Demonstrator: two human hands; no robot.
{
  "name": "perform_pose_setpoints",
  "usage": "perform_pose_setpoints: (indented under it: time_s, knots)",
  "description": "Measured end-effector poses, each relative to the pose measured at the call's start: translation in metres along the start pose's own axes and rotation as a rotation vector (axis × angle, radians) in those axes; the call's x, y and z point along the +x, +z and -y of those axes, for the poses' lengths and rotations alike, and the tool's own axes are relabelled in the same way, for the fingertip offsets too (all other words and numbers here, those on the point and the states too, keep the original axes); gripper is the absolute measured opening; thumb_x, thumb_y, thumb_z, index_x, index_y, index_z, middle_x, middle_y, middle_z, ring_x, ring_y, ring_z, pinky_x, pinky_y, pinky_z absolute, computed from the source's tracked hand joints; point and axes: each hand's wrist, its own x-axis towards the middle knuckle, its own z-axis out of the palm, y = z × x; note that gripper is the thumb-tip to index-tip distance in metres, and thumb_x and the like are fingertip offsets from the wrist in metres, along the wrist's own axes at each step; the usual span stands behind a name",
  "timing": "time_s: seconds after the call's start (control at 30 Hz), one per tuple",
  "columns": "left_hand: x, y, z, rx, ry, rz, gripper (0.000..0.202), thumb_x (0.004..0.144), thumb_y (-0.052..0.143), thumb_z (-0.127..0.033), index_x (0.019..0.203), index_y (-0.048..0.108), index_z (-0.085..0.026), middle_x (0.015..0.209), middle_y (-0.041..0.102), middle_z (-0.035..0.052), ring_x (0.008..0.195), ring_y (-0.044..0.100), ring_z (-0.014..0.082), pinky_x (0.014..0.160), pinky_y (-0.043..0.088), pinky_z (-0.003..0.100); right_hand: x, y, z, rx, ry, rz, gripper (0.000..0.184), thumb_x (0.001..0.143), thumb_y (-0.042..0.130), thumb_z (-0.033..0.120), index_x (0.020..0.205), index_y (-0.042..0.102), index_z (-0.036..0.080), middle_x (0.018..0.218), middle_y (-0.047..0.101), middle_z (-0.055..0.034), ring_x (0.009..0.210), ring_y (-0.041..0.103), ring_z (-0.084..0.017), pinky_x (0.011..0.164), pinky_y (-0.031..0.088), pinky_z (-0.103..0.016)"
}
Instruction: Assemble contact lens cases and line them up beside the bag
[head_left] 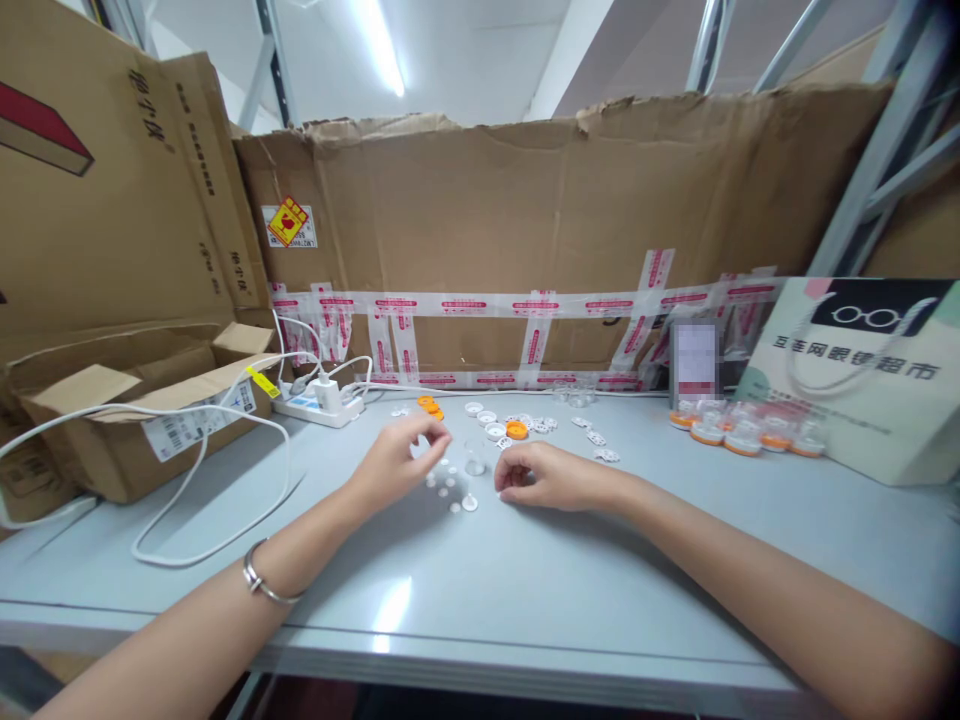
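My left hand (401,455) hovers over the table with its fingers bent and thumb close to the index finger. Whatever lies between them, if anything, is hidden. My right hand (536,475) rests low with curled fingers, and a tiny white spot shows at its fingertips; I cannot make out what it is. Between the hands stands a small clear plastic cup (475,460). Several small white discs (442,491) and a larger white round piece (469,502) lie in front of it. Behind are white rings (495,431), an orange ring (517,430) and orange caps (430,405).
White patterned pieces (536,424) and clear cups (574,394) lie farther back. Orange-based clear containers (742,430) stand at right beside a paper bag (855,370). At left are a power strip (322,403), a loose white cable (289,470) and an open carton (157,420). Cardboard (465,220) walls the back.
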Motion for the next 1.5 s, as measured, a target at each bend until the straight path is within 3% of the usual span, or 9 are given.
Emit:
perform_pose_setpoints:
  time_s: [0.13, 0.3, 0.47, 0.63, 0.8, 1.0, 1.1, 1.27, 1.5]
  knots:
    - [0.004, -0.009, 0.007, 0.03, -0.072, -0.349, 0.014, 0.083, 0.048, -0.025, 0.075, 0.057, -0.016, 0.072, 0.059, 0.0008, 0.067, 0.052, 0.0123, 0.062, 0.04, 0.023, -0.001, -0.001, -0.003, 0.017, -0.001, 0.012, 0.012, 0.075, 0.053, 0.02, 0.083, 0.061, 0.016, 0.083, 0.063, -0.0036, 0.074, 0.057, -0.013, 0.067, 0.046, -0.025]
    - [0.005, -0.012, 0.013, 0.011, -0.094, -0.408, 0.016, 0.084, 0.047, -0.026, 0.076, 0.056, -0.016, 0.074, 0.058, 0.0009, 0.069, 0.052, 0.0123, 0.064, 0.041, 0.023, 0.002, -0.002, -0.007, 0.031, -0.034, -0.026, 0.014, 0.076, 0.054, 0.024, 0.086, 0.061, 0.016, 0.082, 0.062, -0.0032, 0.073, 0.056, -0.013, 0.067, 0.045, -0.026]
    - [0.006, -0.008, 0.022, 0.056, -0.121, -0.338, 0.018, 0.084, 0.045, -0.027, 0.077, 0.058, -0.017, 0.076, 0.061, 0.0014, 0.072, 0.055, 0.0137, 0.062, 0.041, 0.023, 0.005, -0.012, -0.017, 0.01, 0.01, -0.347, 0.021, 0.081, 0.048, 0.032, 0.082, 0.062, 0.016, 0.079, 0.064, -0.0033, 0.072, 0.056, -0.014, 0.068, 0.044, -0.028]
    - [0.003, 0.002, 0.045, 0.098, -0.19, 0.007, 0.023, 0.081, 0.046, -0.027, 0.096, 0.061, -0.018, 0.097, 0.063, 0.0061, 0.086, 0.057, 0.0189, 0.068, 0.045, 0.028, 0.004, -0.023, -0.025, 0.016, 0.065, -0.561, 0.024, 0.08, 0.049, 0.036, 0.08, 0.061, 0.015, 0.079, 0.066, -0.004, 0.072, 0.058, -0.015, 0.067, 0.044, -0.028]
    - [0.0, 0.008, 0.053, 0.149, -0.111, 0.232, 0.019, 0.078, 0.051, -0.027, 0.09, 0.061, -0.017, 0.096, 0.062, 0.0072, 0.09, 0.056, 0.02, 0.083, 0.043, 0.033, 0.002, -0.022, -0.025, 0.013, 0.045, -0.528, 0.025, 0.081, 0.048, 0.037, 0.082, 0.061, 0.016, 0.079, 0.067, -0.0042, 0.072, 0.058, -0.016, 0.066, 0.044, -0.027]
    - [0.0, 0.007, 0.054, 0.165, -0.134, 0.215, 0.013, 0.077, 0.052, -0.028, 0.075, 0.056, -0.017, 0.08, 0.061, 0.0041, 0.074, 0.056, 0.0173, 0.07, 0.045, 0.029, 0.002, -0.022, -0.022, -0.006, 0.029, -0.531, 0.026, 0.081, 0.047, 0.038, 0.079, 0.061, 0.016, 0.077, 0.066, -0.0033, 0.071, 0.058, -0.016, 0.064, 0.044, -0.027]
    - [0.001, 0.005, 0.052, 0.163, -0.133, 0.186, 0.012, 0.079, 0.051, -0.027, 0.075, 0.054, -0.017, 0.08, 0.061, 0.0039, 0.076, 0.056, 0.0177, 0.072, 0.044, 0.03, 0.002, -0.022, -0.022, -0.008, 0.042, -0.539, 0.026, 0.08, 0.047, 0.038, 0.079, 0.061, 0.016, 0.077, 0.066, -0.0035, 0.07, 0.058, -0.016, 0.063, 0.044, -0.027]
    - [0.002, 0.001, 0.022, 0.0, 0.06, 0.086, 0.008, 0.084, 0.046, -0.023, 0.081, 0.051, -0.018, 0.092, 0.059, 0.0063, 0.095, 0.054, 0.0194, 0.083, 0.041, 0.033, 0.002, -0.02, -0.024, -0.015, 0.033, -0.503, 0.025, 0.081, 0.048, 0.036, 0.081, 0.063, 0.016, 0.078, 0.066, -0.0039, 0.069, 0.057, -0.015, 0.065, 0.044, -0.027]
    - [-0.003, -0.001, -0.01, -0.131, 0.191, 0.243, 0.009, 0.083, 0.053, -0.027, 0.084, 0.053, -0.018, 0.098, 0.059, 0.0067, 0.095, 0.054, 0.0171, 0.085, 0.04, 0.032, 0.004, -0.01, -0.017, -0.001, -0.027, -0.361, 0.02, 0.082, 0.048, 0.031, 0.081, 0.062, 0.016, 0.077, 0.063, -0.003, 0.069, 0.055, -0.013, 0.067, 0.043, -0.026]
